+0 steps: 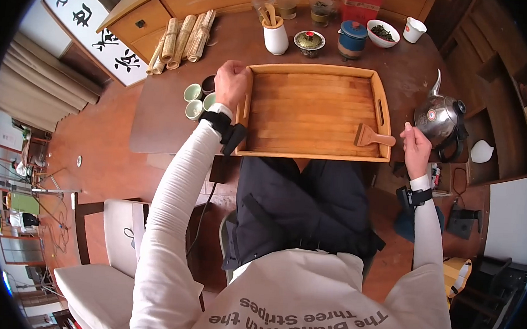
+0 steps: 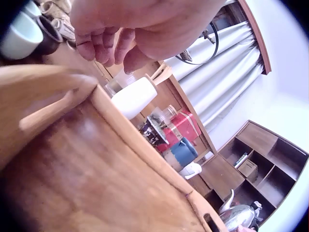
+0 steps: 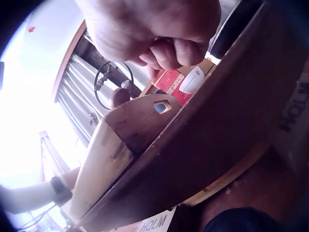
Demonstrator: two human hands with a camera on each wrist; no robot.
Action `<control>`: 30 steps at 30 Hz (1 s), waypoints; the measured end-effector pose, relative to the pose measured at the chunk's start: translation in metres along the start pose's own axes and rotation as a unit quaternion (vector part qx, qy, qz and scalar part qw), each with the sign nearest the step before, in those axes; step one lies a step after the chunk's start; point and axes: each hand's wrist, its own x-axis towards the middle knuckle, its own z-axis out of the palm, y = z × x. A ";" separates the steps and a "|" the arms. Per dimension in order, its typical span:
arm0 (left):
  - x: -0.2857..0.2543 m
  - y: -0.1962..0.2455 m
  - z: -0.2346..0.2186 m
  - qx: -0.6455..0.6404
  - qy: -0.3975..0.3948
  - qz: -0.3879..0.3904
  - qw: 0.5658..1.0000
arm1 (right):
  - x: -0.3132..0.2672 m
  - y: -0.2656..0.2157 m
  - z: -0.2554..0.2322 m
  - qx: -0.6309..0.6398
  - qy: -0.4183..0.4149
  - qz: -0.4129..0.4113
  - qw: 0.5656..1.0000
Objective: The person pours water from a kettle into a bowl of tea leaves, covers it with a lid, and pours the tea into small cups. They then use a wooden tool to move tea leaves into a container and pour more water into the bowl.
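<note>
A rectangular wooden tray (image 1: 310, 106) lies on the dark table near its front edge. A brush with a wooden handle (image 1: 380, 138) rests in its near right corner, the handle over the rim. At the tray's far left corner is my left hand (image 1: 231, 86); in the left wrist view this hand (image 2: 145, 29) has loosely bent fingers above the tray (image 2: 72, 169), holding nothing. My right hand (image 1: 416, 149) is just off the tray's right side, beside the kettle (image 1: 440, 119). Its fingers are loosely curled with nothing visible in them in the right wrist view (image 3: 154, 31).
Small green cups (image 1: 193, 92) and a dark cup stand left of the tray, close to my left hand. Behind are rolled bamboo mats (image 1: 183, 40), a white tool holder (image 1: 276, 38), a lidded bowl (image 1: 309, 43), a blue jar (image 1: 352, 41) and a bowl of leaves (image 1: 383, 35).
</note>
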 end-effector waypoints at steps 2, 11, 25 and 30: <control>0.019 0.016 0.000 0.021 -0.005 0.043 0.999 | 0.007 0.005 0.006 0.042 0.000 0.030 0.999; 0.086 0.069 0.058 -0.012 -0.036 0.012 0.999 | 0.003 0.008 0.021 0.090 0.057 0.034 0.994; 0.098 0.068 0.094 -0.016 0.085 0.033 0.996 | -0.006 0.014 0.033 -0.002 0.114 -0.051 0.992; 0.093 0.083 0.061 -0.061 0.066 0.062 0.994 | -0.004 0.021 0.032 0.017 0.114 -0.051 0.992</control>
